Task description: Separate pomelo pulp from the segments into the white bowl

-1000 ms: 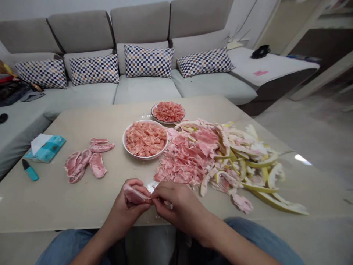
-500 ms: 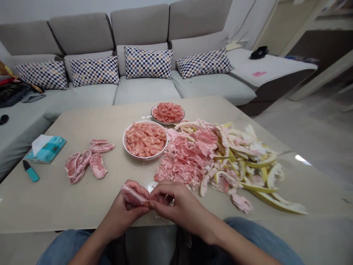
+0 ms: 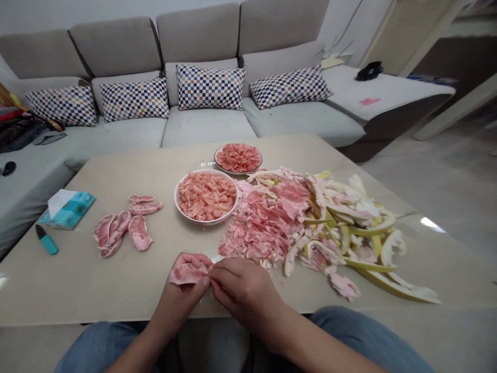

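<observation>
- Holding a pink pomelo segment (image 3: 188,273) across its curled fingers, the left hand (image 3: 180,305) is closed in a narrow cradle, with the segment resting on top at the lower middle of the frame.
- The right hand (image 3: 243,287) is closed as well, its fingertips (image 3: 213,277) pinching the segment's right end, where a pale shred of membrane (image 3: 216,258) sticks up.
- For this step, a pinch close to the torn edge and a slow, low pull along the segment works best, with the left hand supporting the flesh so it does not burst.
- Compared with the earlier frame, the segment lies flatter and lower, no longer tipped up, and the membrane shred now shows above the fingers.
- Just beyond the hands, on the beige table top (image 3: 97,290), a heap of torn pink membrane (image 3: 260,228) runs right into yellow-green rind strips (image 3: 368,264).
- Further up, a white bowl (image 3: 176,199) holds pomelo pulp (image 3: 205,197), and a white plate (image 3: 237,172) sits behind it.
- At the left are more pink segments (image 3: 140,233), a tissue pack (image 3: 70,212) and a teal-handled knife (image 3: 46,239).
- Farthest away, a grey sofa (image 3: 205,129) carries checked cushions (image 3: 210,87).
</observation>
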Demonstrator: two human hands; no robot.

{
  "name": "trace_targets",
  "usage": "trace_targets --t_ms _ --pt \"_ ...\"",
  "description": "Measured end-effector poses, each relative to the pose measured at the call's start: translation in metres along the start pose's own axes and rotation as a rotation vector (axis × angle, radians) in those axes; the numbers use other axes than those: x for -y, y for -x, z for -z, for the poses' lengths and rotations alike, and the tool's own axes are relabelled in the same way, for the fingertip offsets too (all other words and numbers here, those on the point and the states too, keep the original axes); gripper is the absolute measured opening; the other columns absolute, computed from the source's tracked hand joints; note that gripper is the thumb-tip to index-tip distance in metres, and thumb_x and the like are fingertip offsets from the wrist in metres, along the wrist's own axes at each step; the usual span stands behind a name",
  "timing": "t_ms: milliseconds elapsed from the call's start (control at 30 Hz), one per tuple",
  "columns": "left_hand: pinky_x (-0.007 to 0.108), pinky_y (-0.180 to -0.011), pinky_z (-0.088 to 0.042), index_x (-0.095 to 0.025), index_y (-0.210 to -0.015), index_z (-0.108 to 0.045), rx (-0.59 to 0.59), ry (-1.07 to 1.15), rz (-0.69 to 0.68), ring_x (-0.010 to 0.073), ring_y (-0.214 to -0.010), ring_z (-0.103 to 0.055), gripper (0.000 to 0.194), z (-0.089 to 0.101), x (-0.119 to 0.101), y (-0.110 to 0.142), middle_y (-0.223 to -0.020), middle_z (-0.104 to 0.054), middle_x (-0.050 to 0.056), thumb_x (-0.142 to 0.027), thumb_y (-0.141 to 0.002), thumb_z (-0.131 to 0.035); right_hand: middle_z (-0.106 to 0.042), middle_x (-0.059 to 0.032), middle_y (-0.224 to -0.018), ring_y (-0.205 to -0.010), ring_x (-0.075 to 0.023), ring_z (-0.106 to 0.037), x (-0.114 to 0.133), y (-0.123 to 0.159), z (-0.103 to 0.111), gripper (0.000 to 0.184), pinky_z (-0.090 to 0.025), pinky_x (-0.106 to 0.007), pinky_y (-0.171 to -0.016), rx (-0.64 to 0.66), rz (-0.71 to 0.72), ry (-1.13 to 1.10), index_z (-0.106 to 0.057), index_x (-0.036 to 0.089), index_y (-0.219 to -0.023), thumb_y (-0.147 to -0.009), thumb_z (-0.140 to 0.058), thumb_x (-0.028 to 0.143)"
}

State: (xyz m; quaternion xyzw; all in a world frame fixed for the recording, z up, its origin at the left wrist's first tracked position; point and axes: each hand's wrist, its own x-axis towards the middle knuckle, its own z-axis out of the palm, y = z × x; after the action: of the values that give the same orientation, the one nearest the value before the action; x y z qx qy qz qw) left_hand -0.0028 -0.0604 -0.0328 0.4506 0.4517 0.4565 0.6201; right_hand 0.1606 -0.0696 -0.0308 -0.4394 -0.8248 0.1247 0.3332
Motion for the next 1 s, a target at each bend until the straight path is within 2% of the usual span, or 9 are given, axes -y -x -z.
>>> trace_targets --t_ms 133,333,433,533,633,733,867,933,1000 --pt "0.029 -0.077 -0.046 -0.021 -0.078 -0.053 0.002 -0.054 -0.039 0.0191 -0.084 -0.063 0.023 -0.002 0.000 0.003 -0.097 -0.068 0.005 -0.020 -0.072 -0.075 -0.067 -0.0045 -0.069 -0.064 -0.0155 -0.061 0.005 -0.002 -0.002 0.018 -0.046 -0.026 -0.061 -0.095 -0.138 -0.131 -0.067 0.018 -0.075 -0.083 -0.052 0.012" --pt "0.029 -0.078 -0.046 -0.023 -0.079 -0.052 0.010 -0.076 -0.119 0.0204 -0.089 -0.063 0.026 0.001 0.001 0.008 -0.098 -0.066 0.005 -0.009 -0.070 -0.072 -0.062 -0.0010 -0.058 -0.050 -0.0124 -0.053 0.005 -0.013 0.009 0.013 -0.040 -0.022 -0.048 -0.160 -0.526 -0.416 -0.069 0.018 -0.069 -0.077 -0.059 0.018" --pt "0.030 -0.082 -0.045 -0.023 -0.082 -0.054 0.057 -0.103 -0.176 0.0241 -0.102 -0.059 0.030 0.007 0.003 0.010 -0.109 -0.062 0.007 -0.003 -0.066 -0.070 -0.061 0.0000 -0.055 -0.048 -0.0126 -0.053 -0.001 -0.017 0.015 0.016 -0.041 -0.023 -0.046 -0.139 -0.684 -0.608 -0.068 0.017 -0.072 -0.080 -0.060 0.029" --pt "0.029 -0.082 -0.045 -0.022 -0.088 -0.057 0.032 -0.064 -0.174 0.0230 -0.100 -0.059 0.032 0.010 0.003 0.009 -0.107 -0.061 0.006 -0.007 -0.066 -0.073 -0.061 0.0002 -0.056 -0.049 -0.0133 -0.054 -0.004 -0.018 0.019 0.023 -0.043 -0.024 -0.047 -0.083 -0.719 -0.737 -0.067 0.017 -0.075 -0.082 -0.060 0.038" --pt "0.026 -0.071 -0.048 -0.024 -0.103 -0.056 0.001 0.147 -0.024 0.0180 -0.083 -0.061 0.044 0.009 0.002 0.007 -0.100 -0.061 0.004 -0.019 -0.066 -0.079 -0.060 0.0005 -0.059 -0.052 -0.0132 -0.054 -0.004 -0.017 0.019 0.026 -0.044 -0.024 -0.049 -0.042 -0.671 -0.781 -0.066 0.017 -0.078 -0.085 -0.059 0.041" --pt "0.035 -0.077 -0.052 -0.026 -0.119 -0.049 -0.016 0.414 0.218 0.0225 -0.091 -0.065 0.057 0.007 0.002 0.005 -0.108 -0.063 0.006 -0.027 -0.070 -0.078 -0.058 0.0010 -0.063 -0.056 -0.0129 -0.054 -0.003 -0.016 0.017 0.028 -0.044 -0.023 -0.052 -0.023 -0.631 -0.791 -0.063 0.019 -0.080 -0.087 -0.056 0.044" --pt "0.048 -0.088 -0.052 -0.018 -0.120 -0.051 0.039 0.613 0.418 0.0286 -0.110 -0.061 0.040 0.006 0.005 0.000 -0.124 -0.061 0.016 -0.035 -0.086 -0.063 -0.059 -0.0002 -0.070 -0.063 -0.0137 -0.054 -0.003 -0.014 0.014 0.031 -0.044 -0.024 -0.056 -0.025 -0.615 -0.837 -0.061 0.019 -0.079 -0.087 -0.055 0.048" --pt "0.051 -0.088 -0.052 -0.015 -0.115 -0.055 0.098 0.676 0.469 0.0295 -0.112 -0.060 0.034 0.005 0.007 -0.001 -0.129 -0.060 0.018 -0.039 -0.091 -0.054 -0.059 -0.0007 -0.072 -0.065 -0.0140 -0.053 -0.003 -0.015 0.014 0.031 -0.044 -0.024 -0.056 -0.025 -0.617 -0.853 -0.061 0.018 -0.081 -0.088 -0.055 0.049" --pt "0.048 -0.087 -0.053 -0.015 -0.114 -0.056 0.118 0.689 0.466 0.0279 -0.109 -0.062 0.031 0.004 0.008 0.001 -0.127 -0.062 0.017 -0.037 -0.092 -0.054 -0.058 -0.0008 -0.073 -0.066 -0.0142 -0.053 -0.003 -0.015 0.015 0.032 -0.043 -0.024 -0.057 -0.012 -0.616 -0.866 -0.061 0.018 -0.082 -0.088 -0.055 0.049"
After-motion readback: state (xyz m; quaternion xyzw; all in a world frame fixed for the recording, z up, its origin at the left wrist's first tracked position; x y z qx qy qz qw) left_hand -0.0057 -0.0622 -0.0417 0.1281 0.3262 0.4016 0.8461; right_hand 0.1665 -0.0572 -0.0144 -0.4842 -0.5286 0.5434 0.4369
